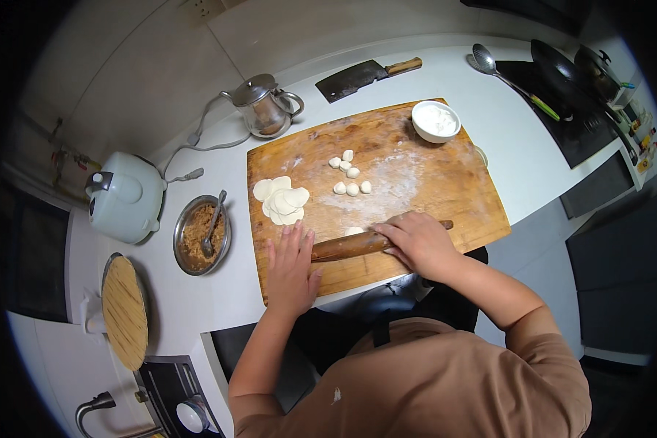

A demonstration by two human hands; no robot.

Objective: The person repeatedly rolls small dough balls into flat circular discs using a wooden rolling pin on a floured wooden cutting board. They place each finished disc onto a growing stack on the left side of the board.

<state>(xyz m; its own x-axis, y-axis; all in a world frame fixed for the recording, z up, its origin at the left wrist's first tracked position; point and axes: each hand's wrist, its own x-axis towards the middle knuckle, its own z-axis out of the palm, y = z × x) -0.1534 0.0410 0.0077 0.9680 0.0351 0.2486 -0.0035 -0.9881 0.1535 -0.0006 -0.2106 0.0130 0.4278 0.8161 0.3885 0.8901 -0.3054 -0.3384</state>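
A brown wooden rolling pin (350, 247) lies across the near part of the floury wooden board (445, 197). My right hand (422, 244) is closed over its right part. My left hand (292, 274) lies flat at its left end, fingers stretched out and apart; the hand hides that end. A pale dough piece (354, 231) shows at the pin's far edge, partly covered by it. Beyond my left fingers is an overlapping pile of thin round dough wrappers (281, 198). Several small dough lumps (352, 188) sit mid-board.
A white bowl of flour (436, 122) stands at the board's far right corner. Behind the board are a cleaver (354, 79) and a metal kettle (265, 109). To the left are a steel bowl of filling with a spoon (197, 237), a rice cooker (126, 197) and a round slatted tray (124, 312).
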